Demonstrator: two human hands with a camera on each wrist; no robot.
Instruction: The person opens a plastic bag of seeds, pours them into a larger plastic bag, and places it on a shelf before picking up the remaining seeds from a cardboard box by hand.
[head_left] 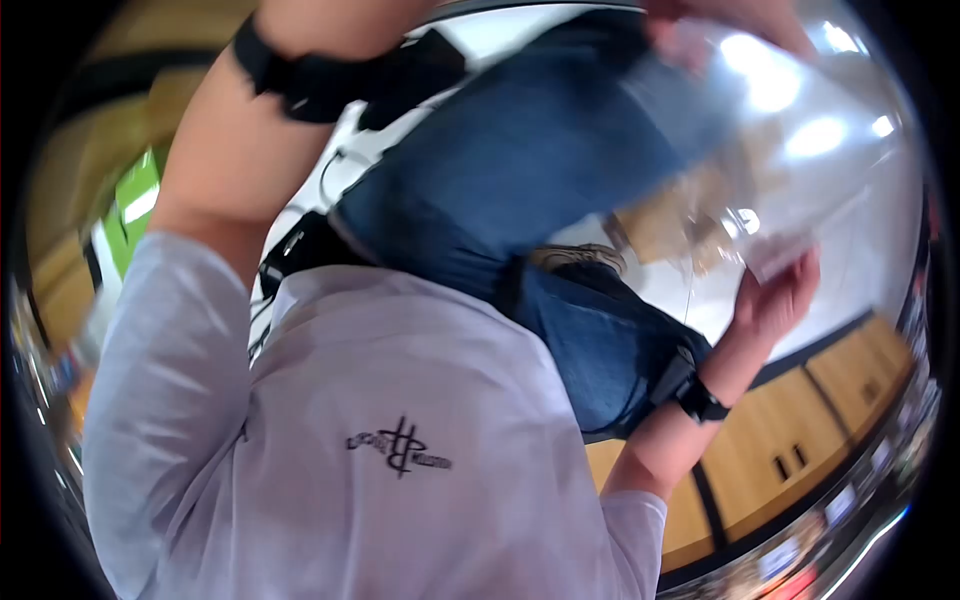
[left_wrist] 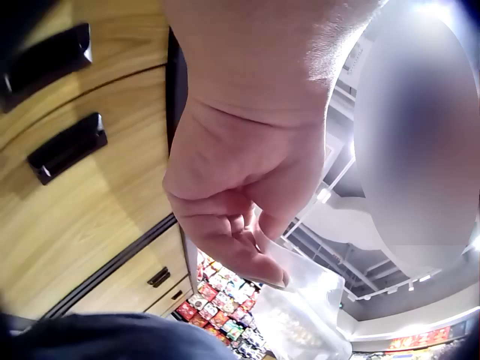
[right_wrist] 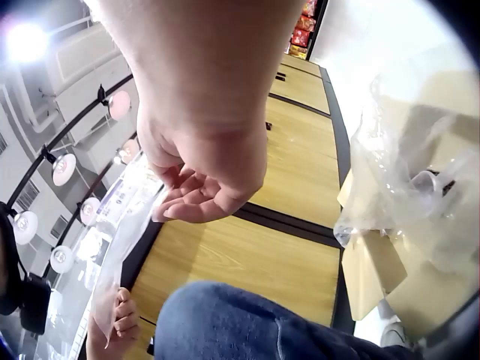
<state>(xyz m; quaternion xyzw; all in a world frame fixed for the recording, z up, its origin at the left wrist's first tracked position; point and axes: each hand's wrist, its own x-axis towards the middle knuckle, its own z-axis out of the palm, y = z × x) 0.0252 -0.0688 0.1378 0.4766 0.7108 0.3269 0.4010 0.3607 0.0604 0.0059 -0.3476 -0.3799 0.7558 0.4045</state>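
A large clear plastic bag [head_left: 815,165], glossy with reflected lights, stretches between my two hands. At the top of the head view, my left hand [head_left: 735,22] grips one edge of it. The left wrist view shows the curled fingers and thumb of this left hand [left_wrist: 240,180] pinching the translucent film [left_wrist: 311,300]. My right hand [head_left: 783,295] pinches the lower edge. From the right wrist view, its bent fingers hold the edge of the film [right_wrist: 124,240], which runs down to the other hand.
On the pale floor sits an opened cardboard box [right_wrist: 375,262] with crumpled clear plastic [right_wrist: 367,172] over it. Wooden cabinets [head_left: 800,430] with black handles stand close by. My jeans-covered legs [head_left: 520,160] are beneath the bag. Shelves of colourful packets [left_wrist: 225,304] appear farther off.
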